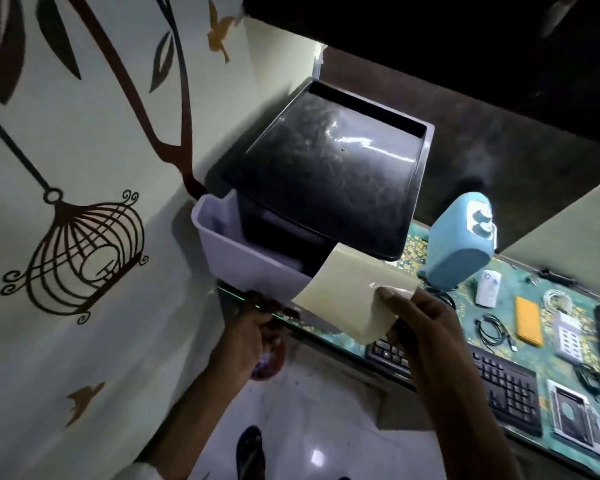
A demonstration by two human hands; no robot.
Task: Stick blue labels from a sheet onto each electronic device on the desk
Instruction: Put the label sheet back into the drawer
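Sheet of pale yellow label backing point(354, 299), curled, pinched at its right edge by the fingers point(392, 296) of our right hand point(426, 327), in front of the black-and-lilac printer point(326, 174) at the left end of the green patterned desk point(548, 367). Our left hand point(253, 327) sits below the printer; we cannot tell its grip.

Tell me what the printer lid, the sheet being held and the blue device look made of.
Printer lid: hard glossy black plastic, by its sharp white glare streaks. Sheet, pinched by the right hand: thin pale-yellow paper, probably waxed backing; it curls and has a slight sheen. Blue device: likely matte moulded plastic, rounded with no glare; fabric cannot be ruled out.
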